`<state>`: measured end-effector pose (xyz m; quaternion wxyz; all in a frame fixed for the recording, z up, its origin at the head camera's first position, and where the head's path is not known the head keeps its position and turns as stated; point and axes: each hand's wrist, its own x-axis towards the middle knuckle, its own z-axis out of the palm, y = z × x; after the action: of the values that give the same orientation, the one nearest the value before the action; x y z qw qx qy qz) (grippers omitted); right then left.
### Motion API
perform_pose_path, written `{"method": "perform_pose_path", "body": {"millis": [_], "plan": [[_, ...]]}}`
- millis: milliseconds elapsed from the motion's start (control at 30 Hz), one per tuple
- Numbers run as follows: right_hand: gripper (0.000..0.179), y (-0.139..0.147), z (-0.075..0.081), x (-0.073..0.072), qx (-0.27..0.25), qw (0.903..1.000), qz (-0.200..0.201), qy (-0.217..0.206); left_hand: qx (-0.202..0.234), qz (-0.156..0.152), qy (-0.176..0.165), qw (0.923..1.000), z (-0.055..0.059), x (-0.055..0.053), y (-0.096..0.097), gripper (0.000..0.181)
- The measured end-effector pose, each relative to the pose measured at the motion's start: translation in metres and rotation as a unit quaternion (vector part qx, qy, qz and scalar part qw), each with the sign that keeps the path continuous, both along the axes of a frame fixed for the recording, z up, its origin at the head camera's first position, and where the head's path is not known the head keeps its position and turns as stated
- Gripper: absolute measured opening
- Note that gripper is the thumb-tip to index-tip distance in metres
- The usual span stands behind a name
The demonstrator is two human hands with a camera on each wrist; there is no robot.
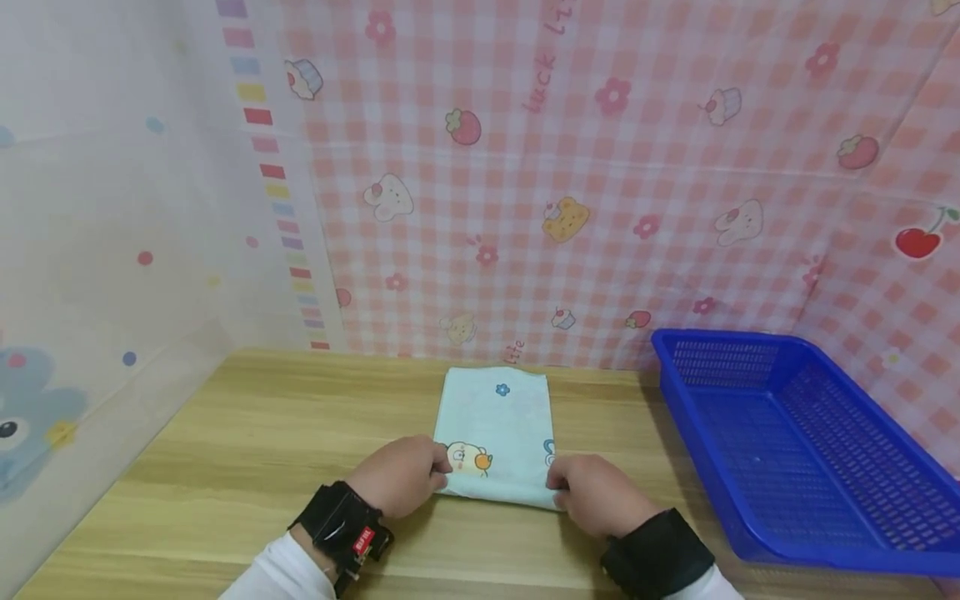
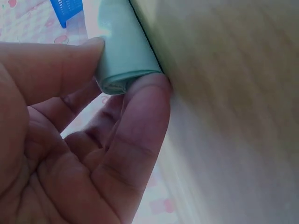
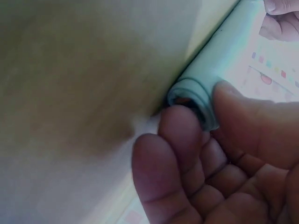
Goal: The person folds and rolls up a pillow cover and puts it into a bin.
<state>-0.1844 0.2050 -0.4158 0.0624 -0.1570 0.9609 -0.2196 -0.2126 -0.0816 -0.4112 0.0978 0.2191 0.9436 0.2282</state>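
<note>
A light blue folded cloth [image 1: 504,421] with cartoon prints lies on the wooden table, its near edge curled into a roll. My left hand [image 1: 405,473] pinches the left end of that roll. In the left wrist view the thumb [image 2: 77,58] is on top of the rolled cloth [image 2: 126,46], with a finger at its open end. At the other end, my right hand [image 1: 596,493] grips the roll. The right wrist view shows layered turns of the rolled cloth [image 3: 217,60] between thumb and fingers.
To the right stands a blue plastic basket [image 1: 772,442] with perforated walls. Behind the table [image 1: 300,417] hangs a pink checked sheet [image 1: 517,192]. A pale patterned sheet [image 1: 112,217] covers the left side.
</note>
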Motion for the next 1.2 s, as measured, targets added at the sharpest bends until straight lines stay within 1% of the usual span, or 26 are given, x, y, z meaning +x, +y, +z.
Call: {"method": "perform_pose_path", "body": {"millis": [133,233,300,433,533,633,700,767,867,933,1000,1100,1200], "plan": [[0.016,0.001,0.002,-0.005,-0.005,0.9998,-0.017,-0.011,0.018,0.004,-0.009,0.9998,0.0,-0.003,-0.001,0.006],[0.017,0.0,0.004,-0.008,-0.008,0.9993,-0.03,-0.021,0.024,0.007,-0.004,0.9997,0.0,-0.004,-0.001,0.006],[0.017,-0.001,0.006,-0.009,-0.009,0.9989,-0.039,-0.024,0.024,0.007,0.005,0.9997,0.001,-0.004,-0.001,0.009],[0.019,-0.002,0.008,-0.008,-0.012,0.9974,-0.063,-0.031,0.021,0.002,0.015,0.9997,0.002,-0.003,0.0,0.018],[0.023,-0.004,0.007,-0.005,-0.021,0.9957,-0.084,-0.033,0.02,0.002,0.014,0.9997,0.003,-0.002,0.001,0.02],[0.024,-0.006,0.007,-0.002,-0.03,0.9948,-0.094,-0.026,0.02,0.005,0.011,0.9997,0.003,-0.002,0.0,0.021],[0.024,-0.008,0.007,0.0,-0.035,0.9946,-0.095,-0.023,0.018,0.006,0.012,0.9998,0.003,-0.002,-0.001,0.024],[0.024,-0.01,0.007,0.001,-0.033,0.9949,-0.09,-0.033,0.016,0.007,0.015,0.9997,0.002,-0.002,-0.001,0.027],[0.025,-0.013,0.005,0.001,-0.014,0.9969,-0.066,-0.04,0.014,0.005,0.019,0.9997,0.001,-0.002,-0.001,0.027],[0.022,-0.015,0.005,0.001,0.004,0.9983,-0.047,-0.035,0.015,0.003,0.023,0.9996,0.001,-0.001,-0.001,0.027],[0.019,-0.015,0.004,0.001,0.014,0.9992,-0.033,-0.02,0.015,0.001,0.024,0.9996,0.002,-0.001,-0.001,0.027],[0.017,-0.014,0.004,0.001,0.011,0.9994,-0.029,-0.014,0.016,-0.001,0.026,0.9995,0.003,0.0,-0.002,0.028],[0.015,-0.01,0.004,-0.001,-0.005,0.9987,-0.038,-0.033,0.017,0.002,0.023,0.9996,0.004,0.0,-0.003,0.027]]}}
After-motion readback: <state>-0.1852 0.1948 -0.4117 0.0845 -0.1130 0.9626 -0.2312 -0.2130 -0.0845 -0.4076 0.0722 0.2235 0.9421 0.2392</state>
